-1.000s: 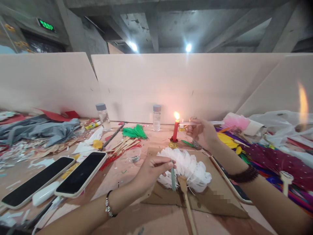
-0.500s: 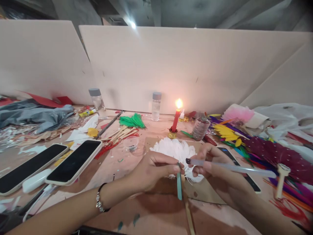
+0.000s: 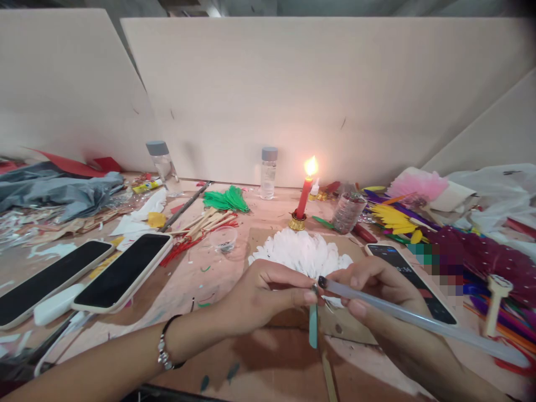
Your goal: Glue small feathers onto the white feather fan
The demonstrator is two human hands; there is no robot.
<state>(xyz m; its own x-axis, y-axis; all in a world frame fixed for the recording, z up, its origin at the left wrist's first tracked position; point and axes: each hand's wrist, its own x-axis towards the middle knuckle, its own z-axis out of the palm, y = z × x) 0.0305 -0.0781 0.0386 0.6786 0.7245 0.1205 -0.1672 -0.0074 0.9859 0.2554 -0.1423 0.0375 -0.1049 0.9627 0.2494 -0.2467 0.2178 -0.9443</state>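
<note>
- Left hand (image 3: 263, 293) low in the middle of the view, over the tabletop (image 3: 209, 279); its fingers (image 3: 307, 297) pressed together in a pinch on the top of a teal stick (image 3: 313, 329), which hangs down from them, about upright
- Right hand (image 3: 372, 290) just beside the left; its fingers (image 3: 360, 307) closed round a glue stick (image 3: 419, 321), a long clear rod that runs off to the lower right; the rod's dark tip (image 3: 321, 282) meets the top of the teal stick at the left fingertips
- White feather fan (image 3: 301, 254) lies on a brown card (image 3: 347, 329) right behind both hands, partly hidden by them; a wooden handle (image 3: 329, 374) runs down from under the hands toward the lower edge
- Red candle (image 3: 305, 192) burns in a gold holder behind the fan; a clear bottle (image 3: 268, 173) stands to its left, a second bottle (image 3: 160, 159) farther left by the wall panel
- Green feathers (image 3: 228, 200) and a bundle of sticks (image 3: 201, 226) lie left of the candle
- Two phones (image 3: 121, 272) lie side by side, screens dark, well left of the hands; a third phone (image 3: 412, 279) lies just right of the right hand, screen lit
- Heap of coloured feathers (image 3: 393, 220) to the right; a grey cloth (image 3: 54, 190) at far left
</note>
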